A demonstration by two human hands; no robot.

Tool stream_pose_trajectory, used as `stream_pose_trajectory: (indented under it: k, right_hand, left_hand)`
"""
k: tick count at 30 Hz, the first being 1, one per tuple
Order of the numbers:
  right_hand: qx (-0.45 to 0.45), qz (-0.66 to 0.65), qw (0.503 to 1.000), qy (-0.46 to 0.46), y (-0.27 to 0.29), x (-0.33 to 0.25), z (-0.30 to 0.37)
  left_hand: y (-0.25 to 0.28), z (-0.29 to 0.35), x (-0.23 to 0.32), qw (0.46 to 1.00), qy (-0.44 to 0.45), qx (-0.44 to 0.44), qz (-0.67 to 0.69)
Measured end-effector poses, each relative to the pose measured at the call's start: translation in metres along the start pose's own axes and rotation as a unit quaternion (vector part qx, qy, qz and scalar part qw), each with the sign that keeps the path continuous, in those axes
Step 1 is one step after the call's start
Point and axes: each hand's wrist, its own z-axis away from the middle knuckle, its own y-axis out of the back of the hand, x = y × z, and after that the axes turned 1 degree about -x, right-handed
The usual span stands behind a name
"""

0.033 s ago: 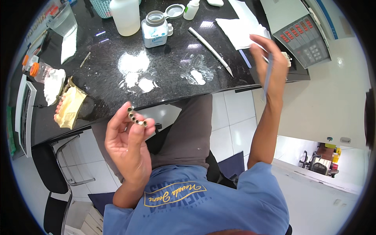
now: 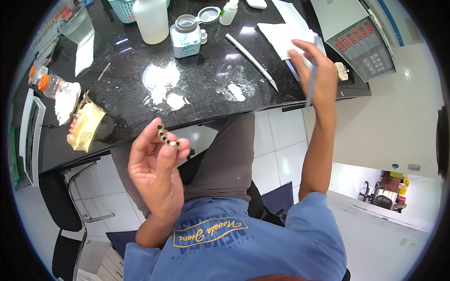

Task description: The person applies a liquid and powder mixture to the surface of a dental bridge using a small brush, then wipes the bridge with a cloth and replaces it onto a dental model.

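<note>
Over the table's front edge, my left hand (image 2: 157, 168) pinches a dental bridge (image 2: 164, 136) between thumb and fingertips. The bridge is a short curved row of joined crowns, their hollow dark-gold insides facing up. At the right, my right hand (image 2: 324, 82) is raised beside the white paper sheets (image 2: 286, 40). It holds a slim tool with a blue-grey handle (image 2: 310, 86), blurred by motion; its tip is hard to make out. The hands are far apart. White powder patches (image 2: 176, 100) lie on the black table (image 2: 201, 89) between them.
A yellowish dental model (image 2: 86, 126) and a white plaster cast (image 2: 66, 104) stand at the left. Behind are a powder jar (image 2: 185, 40), a large white bottle (image 2: 151, 21) and a dropper bottle (image 2: 228, 13). A white pointed tool (image 2: 253, 61) lies centrally; a control unit (image 2: 361, 47) stands right.
My right hand has shifted a little left with the tool, uncovering more of a small pale cast behind it. My left hand has drifted slightly right and up with the bridge.
</note>
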Motion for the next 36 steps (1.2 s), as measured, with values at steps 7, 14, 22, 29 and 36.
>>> stream_pose_trajectory:
  k: [7, 14, 22, 29, 36]
  right_hand:
    - [-0.026, 0.145, 0.989, 0.027, -0.029, 0.004, -0.025]
    - [0.195, 0.125, 0.972, 0.049, -0.012, -0.025, -0.028]
    - [0.103, -0.069, 0.99, 0.068, 0.029, -0.109, 0.029]
    - [-0.054, -0.318, 0.942, 0.09, 0.029, -0.141, 0.057]
    - [-0.095, -0.349, 0.928, 0.092, 0.03, -0.148, 0.061]
  left_hand:
    - [-0.029, -0.017, 0.008, 0.994, 0.059, -0.044, 0.085]
    - [-0.029, -0.014, 0.014, 0.99, 0.049, -0.058, 0.119]
    - [-0.037, -0.006, 0.013, 0.994, 0.008, -0.087, 0.067]
    - [-0.039, 0.0, 0.017, 0.99, -0.021, -0.107, 0.089]
    - [-0.037, 0.004, 0.022, 0.991, -0.032, -0.119, 0.058]
